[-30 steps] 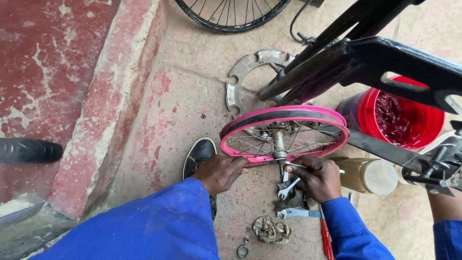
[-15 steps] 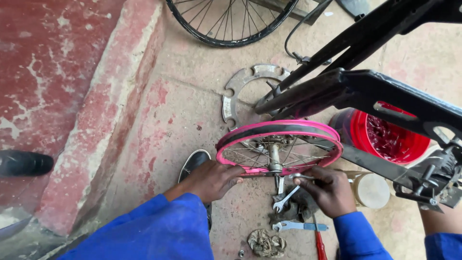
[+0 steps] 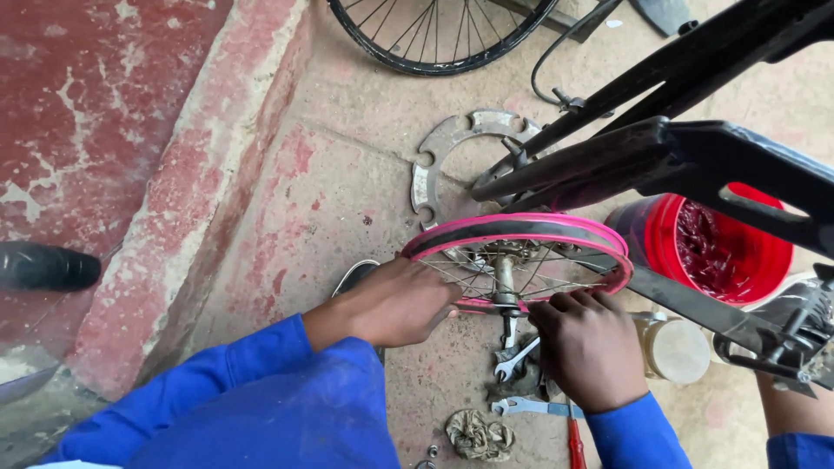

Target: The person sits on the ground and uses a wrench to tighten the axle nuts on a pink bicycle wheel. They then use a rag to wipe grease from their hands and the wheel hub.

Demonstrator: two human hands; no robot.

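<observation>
Axle work on small pink-rimmed wheel (image 3: 521, 247), upright on concrete floor (image 3: 347, 174): left hand (image 3: 395, 304) closed on rim, steadying; right hand (image 3: 591, 347) curled around spanner (image 3: 514, 358) at axle; next move likely needs firm counter-hold.

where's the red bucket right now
In the head view the red bucket stands on the concrete floor at the right, just behind the small pink wheel and partly hidden by the black bike frame.
</observation>
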